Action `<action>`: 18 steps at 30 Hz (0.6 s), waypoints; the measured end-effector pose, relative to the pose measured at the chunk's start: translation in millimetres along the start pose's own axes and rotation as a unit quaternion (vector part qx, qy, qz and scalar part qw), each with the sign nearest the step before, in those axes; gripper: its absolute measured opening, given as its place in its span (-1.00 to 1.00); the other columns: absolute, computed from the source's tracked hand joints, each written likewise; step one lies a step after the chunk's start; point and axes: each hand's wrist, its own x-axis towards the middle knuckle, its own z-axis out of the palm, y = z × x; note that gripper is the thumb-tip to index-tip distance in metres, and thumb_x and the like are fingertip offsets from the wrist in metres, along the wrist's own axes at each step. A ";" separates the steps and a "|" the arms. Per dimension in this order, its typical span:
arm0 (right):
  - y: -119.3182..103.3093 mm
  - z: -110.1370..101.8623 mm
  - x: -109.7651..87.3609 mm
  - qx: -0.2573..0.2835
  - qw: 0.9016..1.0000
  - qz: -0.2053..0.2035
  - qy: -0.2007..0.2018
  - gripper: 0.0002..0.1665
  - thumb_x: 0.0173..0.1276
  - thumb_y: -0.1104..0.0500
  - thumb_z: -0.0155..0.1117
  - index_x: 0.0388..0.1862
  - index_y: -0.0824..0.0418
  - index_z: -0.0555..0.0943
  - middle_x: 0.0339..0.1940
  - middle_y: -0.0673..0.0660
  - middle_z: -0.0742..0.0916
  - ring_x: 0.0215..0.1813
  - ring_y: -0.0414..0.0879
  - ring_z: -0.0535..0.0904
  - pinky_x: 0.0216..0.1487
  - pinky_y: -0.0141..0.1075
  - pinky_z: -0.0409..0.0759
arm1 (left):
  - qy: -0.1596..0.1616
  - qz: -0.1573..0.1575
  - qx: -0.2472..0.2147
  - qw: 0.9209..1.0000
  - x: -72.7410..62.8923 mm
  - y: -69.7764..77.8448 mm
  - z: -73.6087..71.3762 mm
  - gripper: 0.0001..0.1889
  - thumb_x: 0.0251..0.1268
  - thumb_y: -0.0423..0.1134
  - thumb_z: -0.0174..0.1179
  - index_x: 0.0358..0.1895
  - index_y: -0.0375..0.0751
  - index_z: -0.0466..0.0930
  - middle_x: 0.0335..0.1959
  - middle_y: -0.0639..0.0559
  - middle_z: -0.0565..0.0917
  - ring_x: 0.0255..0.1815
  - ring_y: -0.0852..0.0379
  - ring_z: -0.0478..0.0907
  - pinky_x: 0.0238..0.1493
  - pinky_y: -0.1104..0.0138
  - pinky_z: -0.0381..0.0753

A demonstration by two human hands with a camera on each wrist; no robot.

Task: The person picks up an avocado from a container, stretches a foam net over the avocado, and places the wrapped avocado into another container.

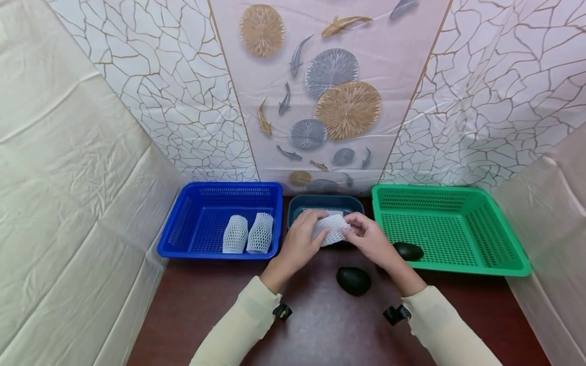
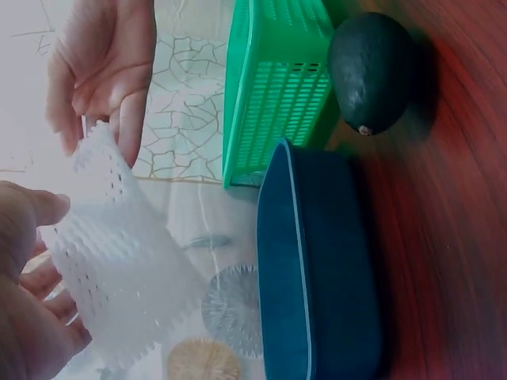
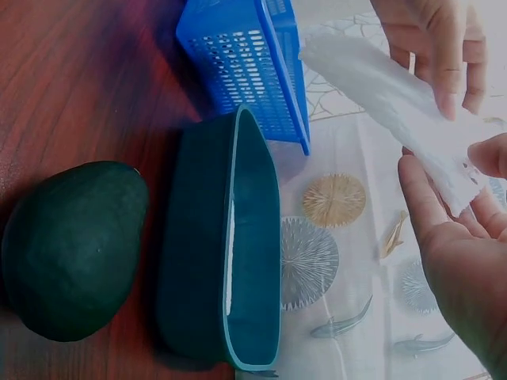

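Note:
A flattened white foam net sleeve (image 1: 333, 230) is stretched between both hands above the small dark teal tray (image 1: 293, 206). My left hand (image 1: 299, 239) grips one end of the sleeve, thumb on the near face and fingers behind. At the other end, my right hand (image 1: 373, 243) pinches the sleeve's edge between thumb and fingers. More white netting shows inside the tray, partly hidden by the hands. A dark green avocado (image 1: 354, 281) lies on the table in front of the tray, below the right hand; the right wrist view shows this avocado (image 3: 75, 252) close up.
Two foam-net-wrapped pieces (image 1: 235, 235) lie in the blue basket (image 1: 183, 250) at left. The green basket (image 1: 499, 270) at right holds another avocado (image 1: 409, 251) near its front left corner. Patterned cloth (image 1: 343, 66) hangs behind the dark red-brown table (image 1: 311, 330).

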 end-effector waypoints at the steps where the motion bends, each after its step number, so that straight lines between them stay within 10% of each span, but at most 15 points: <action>1: 0.1 -0.1 -0.2 -0.002 1.000 -0.001 0.001 -0.67 0.55 0.23 0.23 0.19 0.37 0.53 0.16 0.38 0.66 -0.11 -0.22 0.70 -0.11 -0.38 0.69 | -0.005 0.001 -0.003 1.000 -0.5 -0.9 -0.4 -0.69 0.46 -0.20 0.30 0.18 -0.17 0.61 0.10 -0.04 0.69 0.12 0.06 0.62 0.21 0.16 0.64; 10: 2.3 2.4 -6.4 -0.094 0.993 -0.040 0.050 -0.65 0.53 0.15 0.29 0.21 0.22 0.58 0.13 0.17 0.69 0.04 -0.14 0.63 0.01 -0.45 0.63 | -0.009 0.000 -0.040 0.999 -4.1 -7.7 -2.1 -0.76 0.46 -0.28 0.28 0.11 -0.22 0.65 -0.01 -0.07 0.71 0.03 0.06 0.66 0.09 0.19 0.69; 18: -3.7 1.1 -9.3 -0.258 0.937 -0.197 0.128 -0.61 0.26 0.31 0.53 0.05 0.17 0.64 -0.02 0.07 0.70 -0.04 -0.06 0.63 -0.04 -0.39 0.57 | -0.009 -0.006 -0.047 0.999 -4.1 -10.1 -4.7 -0.77 0.46 -0.30 0.27 0.10 -0.20 0.66 0.00 -0.06 0.71 0.03 0.06 0.68 0.08 0.18 0.70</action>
